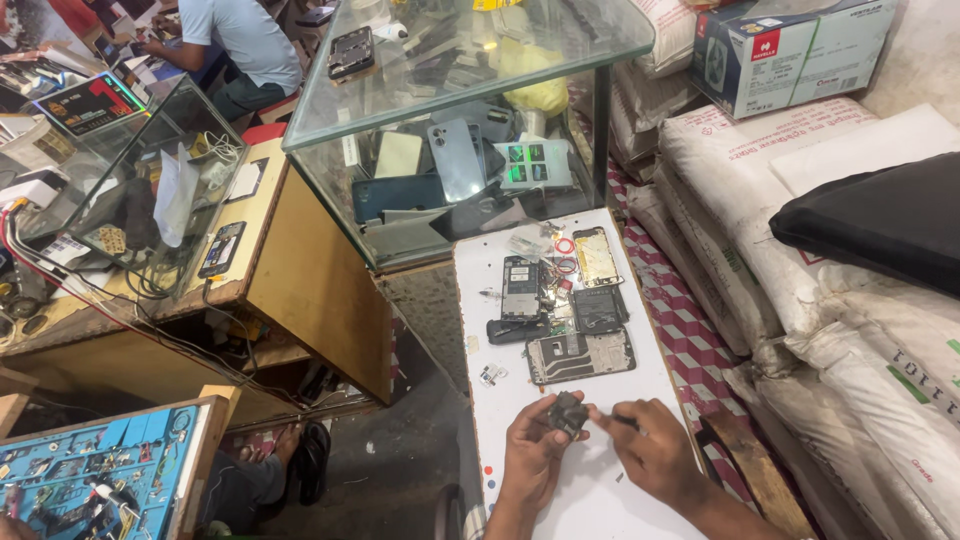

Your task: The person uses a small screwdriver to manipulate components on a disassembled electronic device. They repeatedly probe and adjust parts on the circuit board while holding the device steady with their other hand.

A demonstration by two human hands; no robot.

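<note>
Matt white worktop [600,500] with a smooth, scuffed face, glossy clear glass case [470,60], shiny metal phone frame [580,356], dark matt part [567,413], coarse woven plastic sacks [760,190], bare wooden counter [310,270], smooth black cushion [880,215]

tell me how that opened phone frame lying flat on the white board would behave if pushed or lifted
The phone frame looks thin and flat, so it would probably slide, not roll or tip. Stripped open, it is likely light. Its exposed inner parts seem fragile, so flexing may harm it.
</note>
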